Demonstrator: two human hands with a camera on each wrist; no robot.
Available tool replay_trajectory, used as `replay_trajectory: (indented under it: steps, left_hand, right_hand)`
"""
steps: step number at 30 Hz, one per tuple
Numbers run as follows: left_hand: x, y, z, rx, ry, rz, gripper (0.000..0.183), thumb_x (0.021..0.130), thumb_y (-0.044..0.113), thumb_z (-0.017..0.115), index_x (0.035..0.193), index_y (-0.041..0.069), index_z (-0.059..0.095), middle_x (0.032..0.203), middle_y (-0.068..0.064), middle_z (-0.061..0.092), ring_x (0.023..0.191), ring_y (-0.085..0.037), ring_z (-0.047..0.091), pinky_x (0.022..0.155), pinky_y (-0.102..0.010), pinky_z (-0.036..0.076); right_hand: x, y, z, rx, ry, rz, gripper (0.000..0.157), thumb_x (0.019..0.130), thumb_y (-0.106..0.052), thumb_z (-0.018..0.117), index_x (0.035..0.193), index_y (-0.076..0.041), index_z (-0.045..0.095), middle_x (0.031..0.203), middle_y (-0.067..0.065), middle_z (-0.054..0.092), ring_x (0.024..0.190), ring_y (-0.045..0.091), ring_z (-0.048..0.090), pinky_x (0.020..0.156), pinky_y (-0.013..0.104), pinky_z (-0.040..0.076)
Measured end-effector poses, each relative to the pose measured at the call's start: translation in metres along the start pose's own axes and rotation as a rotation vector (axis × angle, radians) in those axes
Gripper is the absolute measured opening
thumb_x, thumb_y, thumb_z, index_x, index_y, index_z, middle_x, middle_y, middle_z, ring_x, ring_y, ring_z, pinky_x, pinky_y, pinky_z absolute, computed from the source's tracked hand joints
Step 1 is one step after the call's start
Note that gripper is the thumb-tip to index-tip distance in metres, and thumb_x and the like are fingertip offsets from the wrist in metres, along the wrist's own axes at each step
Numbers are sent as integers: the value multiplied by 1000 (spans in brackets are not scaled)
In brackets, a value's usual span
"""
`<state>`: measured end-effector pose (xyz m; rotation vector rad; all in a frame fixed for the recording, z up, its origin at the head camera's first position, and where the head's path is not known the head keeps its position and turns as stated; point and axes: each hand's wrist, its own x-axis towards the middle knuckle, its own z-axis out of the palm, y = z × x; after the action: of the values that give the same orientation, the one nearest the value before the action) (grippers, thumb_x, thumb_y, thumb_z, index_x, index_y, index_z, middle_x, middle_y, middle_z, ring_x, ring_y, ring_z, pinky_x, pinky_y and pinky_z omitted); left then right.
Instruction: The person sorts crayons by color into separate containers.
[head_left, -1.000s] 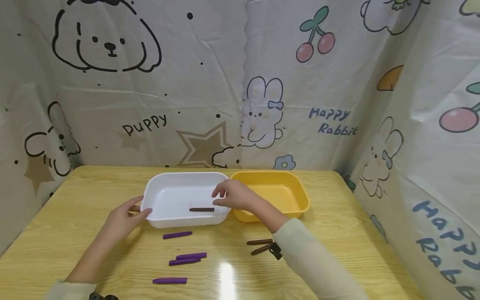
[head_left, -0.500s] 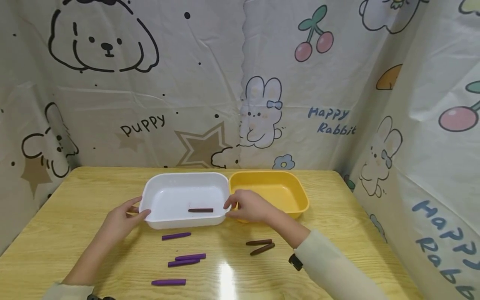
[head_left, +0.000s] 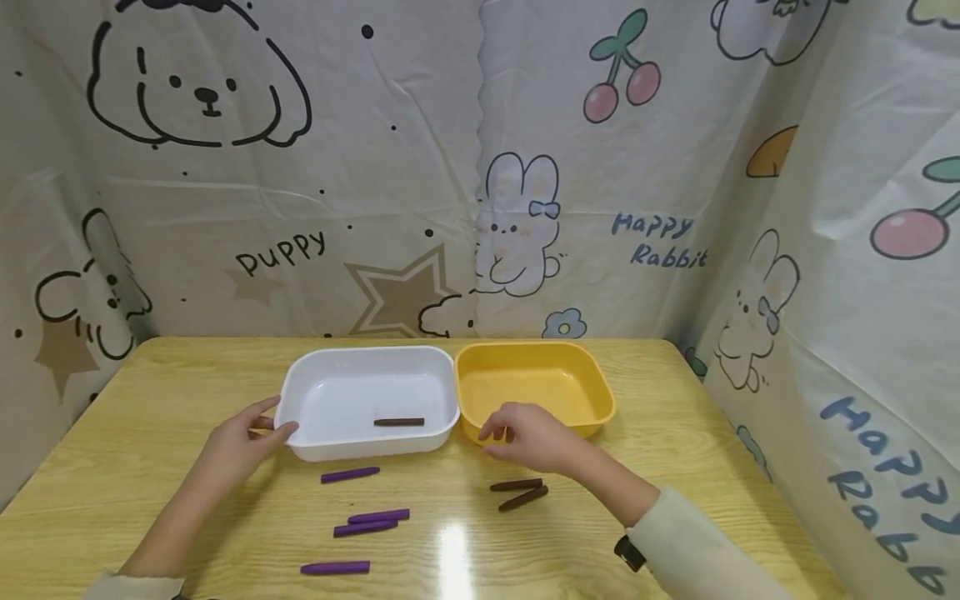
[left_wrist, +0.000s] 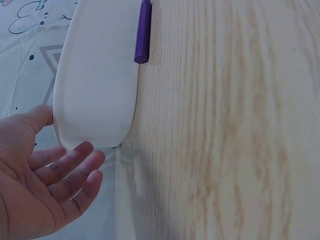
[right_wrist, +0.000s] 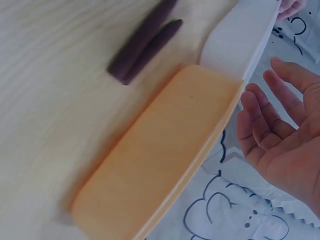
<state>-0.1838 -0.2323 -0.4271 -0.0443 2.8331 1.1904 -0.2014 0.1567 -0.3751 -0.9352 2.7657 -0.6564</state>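
Observation:
My left hand (head_left: pixel 242 439) touches the left end of a white plastic tray (head_left: pixel 375 451), its thumb and relaxed fingers spread at the rim. In the left wrist view the thumb meets the white tray (left_wrist: pixel 97 75) and the fingers fan out by its end wall. One brown crayon (head_left: pixel 399 422) lies inside that tray. My right hand (head_left: pixel 531 437) is over the front edge of a yellow tray (head_left: pixel 592 422), its fingers loosely bent and holding nothing. Below it, two brown crayons (head_left: pixel 522 498) lie on the table. The right wrist view shows the hand (right_wrist: pixel 287 122) beside the yellow tray (right_wrist: pixel 155 145).
Several purple crayons (head_left: pixel 335 568) lie on the wooden table (head_left: pixel 225 533) in front of the white tray. Both trays stand side by side at the back. Behind them hangs a printed cloth (head_left: pixel 405 167), which also covers the sides.
My right hand has moved right and toward me, from over the white tray to the front of the yellow one. The left hand keeps its place at the white tray.

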Motion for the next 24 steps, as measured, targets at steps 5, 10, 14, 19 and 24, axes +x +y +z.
replay_trajectory:
  steps: [5,10,14,19,24]
  left_hand:
    - [0,-1,0,0,-6,-2,79,90,51,54,143,-2,30,117,-25,58,105,-38,58,73,-37,54]
    - [0,0,0,0,1,3,76,91,48,55,143,-3,31,116,-25,59,103,-38,59,73,-36,54]
    - [0,0,0,0,3,4,75,91,47,55,142,-3,32,115,-25,59,102,-37,59,73,-37,54]
    - [1,0,0,-5,6,6,76,90,49,55,143,-1,33,115,-25,59,103,-38,59,73,-37,54]
    - [1,-2,0,-7,8,7,78,89,51,55,143,-1,32,115,-25,59,104,-37,59,73,-36,54]
  right_hand:
    - [-13,10,5,4,13,-9,16,83,-20,70,95,-9,72,83,-2,65,74,14,57,65,19,46]
    - [-23,21,8,-13,-2,-19,16,84,-22,69,94,-9,72,81,-3,63,73,15,57,64,18,45]
    - [-31,28,9,-21,-28,-30,14,85,-20,68,94,-9,71,82,-3,64,75,15,59,65,19,46]
    - [-37,37,14,-60,-35,-46,11,83,-17,70,90,-8,71,82,-1,67,76,14,60,66,20,47]
    - [-38,45,24,-79,-40,-11,9,81,-17,72,87,-10,71,78,-1,64,71,11,57,63,20,46]
